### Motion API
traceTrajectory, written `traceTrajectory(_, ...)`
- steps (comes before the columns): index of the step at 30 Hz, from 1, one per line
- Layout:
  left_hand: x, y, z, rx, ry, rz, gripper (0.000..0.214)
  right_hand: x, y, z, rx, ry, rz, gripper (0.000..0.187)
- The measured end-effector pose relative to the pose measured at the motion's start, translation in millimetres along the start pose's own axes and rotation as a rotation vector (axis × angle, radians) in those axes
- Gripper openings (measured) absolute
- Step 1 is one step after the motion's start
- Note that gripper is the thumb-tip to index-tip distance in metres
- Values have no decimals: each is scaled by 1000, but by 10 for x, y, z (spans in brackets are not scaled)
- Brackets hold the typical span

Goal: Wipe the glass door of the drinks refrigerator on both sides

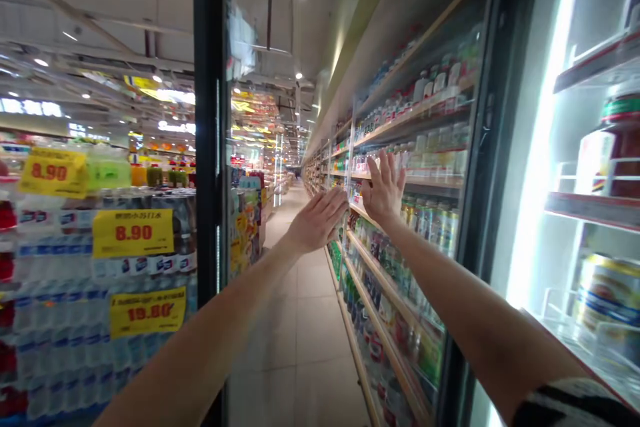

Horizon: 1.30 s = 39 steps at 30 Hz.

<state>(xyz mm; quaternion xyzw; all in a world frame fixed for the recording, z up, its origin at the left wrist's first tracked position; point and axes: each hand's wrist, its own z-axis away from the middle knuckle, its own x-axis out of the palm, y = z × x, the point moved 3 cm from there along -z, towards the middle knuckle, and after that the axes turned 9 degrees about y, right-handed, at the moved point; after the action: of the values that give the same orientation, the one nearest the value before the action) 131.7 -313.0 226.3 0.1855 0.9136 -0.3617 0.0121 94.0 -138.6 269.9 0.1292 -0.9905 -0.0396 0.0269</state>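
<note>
A black-framed glass cooler door (210, 113) stands swung out in front of me, and the aisle and shelves show through or in its glass. My left hand (317, 220) is stretched out before the glass, tilted, with straight fingers lying close together and nothing in them. Just right of it and a little higher, my right hand (384, 190) is raised with fingers spread, holding nothing. Whether either palm touches the glass I cannot tell. Nearest behind the right hand are rows of bottles and cans (430, 220) on wooden-edged shelves, slightly blurred.
Close on my right is the lit cooler interior, with a dark red bottle (620, 147) and a large can (607, 297) on its racks. Stacked packs of water bottles (65, 320) with yellow price signs (133, 232) stand at left. A tiled floor (313, 320) runs down the aisle.
</note>
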Motion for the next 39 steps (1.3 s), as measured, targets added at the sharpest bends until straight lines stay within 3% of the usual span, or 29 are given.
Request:
traceTrajectory(4,-185,-515,81,-290,152,-95,54,5,-2,2,8,-10,-5,53)
traceTrajectory(6,-227,-659,99,-413,201,-114,55,3,-3,-2,9,-16,-5,53)
traceTrajectory(8,-178,-533,103,-393,178,-94,55,-2,1,-6,17,-21,-4,53)
traceTrajectory(12,18,107,130,-112,-3,5,52,-13,7,-11,16,-25,0,53)
traceTrajectory(14,35,193,155,-14,-56,29,51,-17,7,-9,9,-19,-4,53)
traceTrajectory(16,-51,-33,176,-73,-22,-10,51,-17,7,-5,7,-7,-9,52)
traceTrajectory(19,-294,-613,244,-403,181,-165,55,-13,6,0,14,18,-19,50)
traceTrajectory(21,-378,-757,325,-523,268,-211,56,-8,3,2,15,30,-28,50)
traceTrajectory(23,-322,-571,417,-446,227,-164,56,-6,0,3,11,41,-35,50)
traceTrajectory(27,-68,171,677,42,-41,11,54,-11,0,9,2,60,-33,49)
traceTrajectory(29,-84,185,788,6,-49,-5,53,-14,0,13,-1,65,-30,49)
traceTrajectory(33,-392,-394,912,-456,225,-182,59,-14,1,18,3,60,-23,49)
traceTrajectory(35,-466,-487,972,-556,288,-225,63,-12,3,18,1,54,-20,51)
traceTrajectory(37,-403,-287,1028,-488,223,-203,62,-12,8,19,-3,56,-23,51)
traceTrajectory(39,-250,87,1082,-306,75,-129,58,-13,17,22,-4,69,-31,51)
